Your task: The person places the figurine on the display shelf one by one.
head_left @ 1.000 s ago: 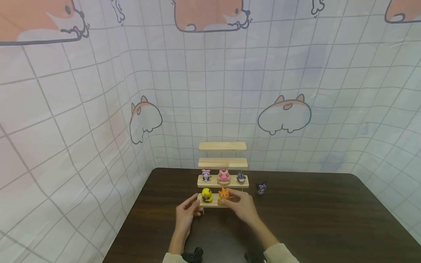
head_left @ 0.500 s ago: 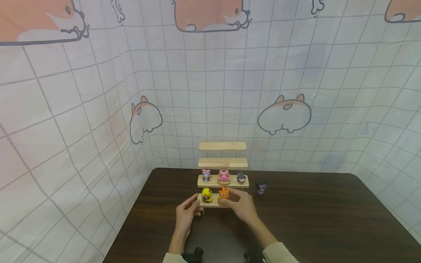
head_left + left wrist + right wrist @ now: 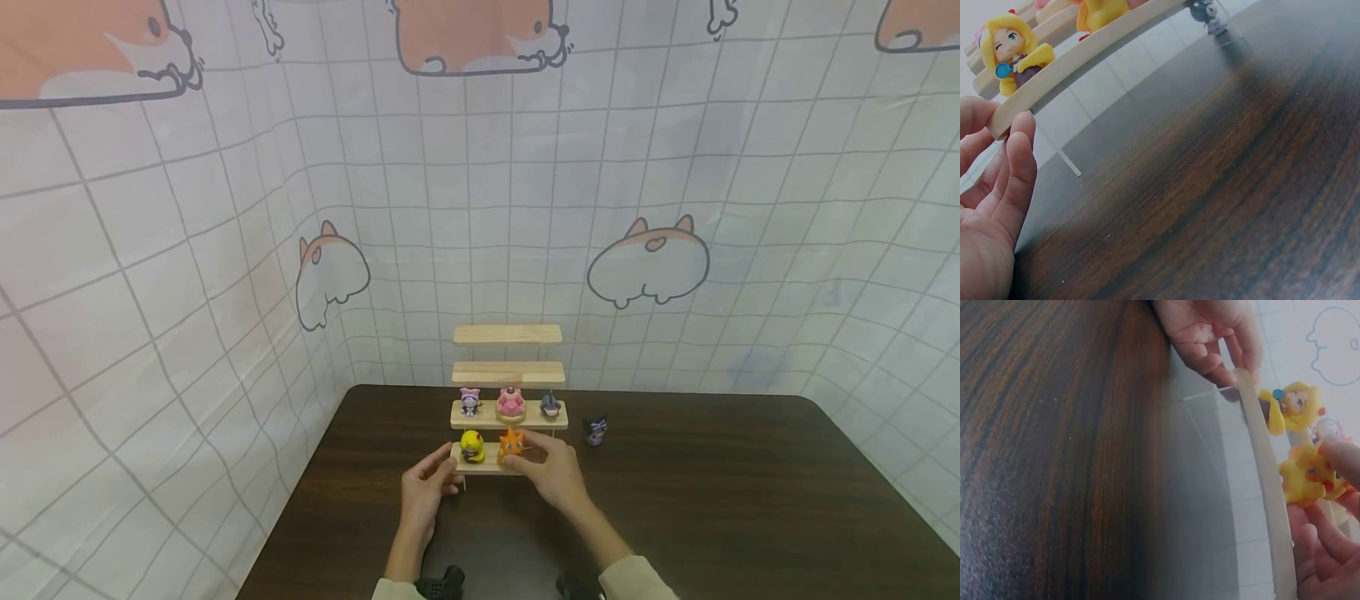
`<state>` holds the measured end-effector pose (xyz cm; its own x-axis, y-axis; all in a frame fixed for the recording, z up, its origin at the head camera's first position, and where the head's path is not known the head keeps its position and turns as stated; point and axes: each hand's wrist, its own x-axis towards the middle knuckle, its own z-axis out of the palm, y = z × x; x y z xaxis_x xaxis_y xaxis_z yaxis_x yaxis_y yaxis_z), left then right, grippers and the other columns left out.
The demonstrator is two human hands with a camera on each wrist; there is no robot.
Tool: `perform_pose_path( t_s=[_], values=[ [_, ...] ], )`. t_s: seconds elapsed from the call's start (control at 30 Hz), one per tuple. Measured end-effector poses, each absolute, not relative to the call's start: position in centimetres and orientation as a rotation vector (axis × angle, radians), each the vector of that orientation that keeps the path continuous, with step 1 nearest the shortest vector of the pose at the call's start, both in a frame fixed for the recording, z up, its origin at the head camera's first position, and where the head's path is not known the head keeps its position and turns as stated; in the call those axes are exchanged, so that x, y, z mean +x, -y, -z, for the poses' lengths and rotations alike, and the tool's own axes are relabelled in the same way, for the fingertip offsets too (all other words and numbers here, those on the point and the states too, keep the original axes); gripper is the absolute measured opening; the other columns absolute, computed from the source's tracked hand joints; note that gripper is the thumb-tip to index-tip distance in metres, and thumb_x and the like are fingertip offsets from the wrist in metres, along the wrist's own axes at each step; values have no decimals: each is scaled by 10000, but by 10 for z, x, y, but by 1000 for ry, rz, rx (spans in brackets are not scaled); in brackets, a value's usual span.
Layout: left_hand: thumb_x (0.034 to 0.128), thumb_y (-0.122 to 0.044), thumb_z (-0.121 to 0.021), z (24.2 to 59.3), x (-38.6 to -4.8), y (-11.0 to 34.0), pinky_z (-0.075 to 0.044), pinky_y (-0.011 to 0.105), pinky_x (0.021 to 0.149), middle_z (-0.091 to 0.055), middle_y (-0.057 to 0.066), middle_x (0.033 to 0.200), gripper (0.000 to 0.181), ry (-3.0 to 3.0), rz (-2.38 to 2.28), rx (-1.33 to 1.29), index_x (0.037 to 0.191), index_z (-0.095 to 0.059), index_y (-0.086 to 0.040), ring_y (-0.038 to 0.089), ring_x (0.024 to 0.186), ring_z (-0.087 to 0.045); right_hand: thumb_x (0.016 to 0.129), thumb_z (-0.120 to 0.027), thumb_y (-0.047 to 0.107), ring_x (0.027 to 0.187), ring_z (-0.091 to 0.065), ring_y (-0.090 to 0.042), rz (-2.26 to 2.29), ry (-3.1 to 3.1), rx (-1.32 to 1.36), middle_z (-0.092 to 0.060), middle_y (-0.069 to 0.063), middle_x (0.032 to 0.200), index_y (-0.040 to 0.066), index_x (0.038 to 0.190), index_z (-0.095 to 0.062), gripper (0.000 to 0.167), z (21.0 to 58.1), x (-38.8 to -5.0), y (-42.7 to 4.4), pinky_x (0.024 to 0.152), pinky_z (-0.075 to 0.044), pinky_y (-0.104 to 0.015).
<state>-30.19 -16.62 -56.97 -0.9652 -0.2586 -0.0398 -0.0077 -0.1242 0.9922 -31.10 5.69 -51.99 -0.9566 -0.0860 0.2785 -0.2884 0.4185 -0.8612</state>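
Observation:
My left hand (image 3: 423, 492) grips the left end of the lowest wooden shelf (image 3: 1060, 69), thumb on top and fingers beneath. With the thumb and fingers of my right hand (image 3: 551, 473) I pinch an orange-yellow figurine (image 3: 1310, 475) that stands on that same shelf, right of its middle. Left of it sits a yellow-haired figurine (image 3: 1013, 53) with a blue round piece in front. On the tier above stand a pink-and-white figurine (image 3: 470, 402), a pink figurine (image 3: 511, 403) on a round base, and a grey figurine (image 3: 551, 405).
Two upper tiers of the stand, the second (image 3: 508, 372) and the top one (image 3: 507, 334), rise behind. A dark purple figurine (image 3: 596, 430) stands on the dark wooden table (image 3: 712, 492) to the right. A patterned cloth (image 3: 510, 183) hangs behind and at the sides.

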Motion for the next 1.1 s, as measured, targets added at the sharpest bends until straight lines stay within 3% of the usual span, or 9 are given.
perform_pose_path(
  t_s=[0.5,1.1],
  values=[
    [989,-126,-681,547,-285,162,-594,230,624,-749,65,1028,398,1926,2239,247,1358,-639,16,108,724,-715,813,-877,263,927,-756,-300,-1521,2481,334,-762,-164,1124,57,1223,-740,478,519,-311,-57,770,-632,-389],
    [971,-176,-718,570,-300,164,-594,240,609,-749,38,982,417,1914,2234,263,1354,-656,-25,116,708,-714,797,-892,256,916,-751,-297,-1543,2465,348,-749,-148,1107,80,1233,-732,497,525,-313,-58,741,-630,-323]
  ],
)
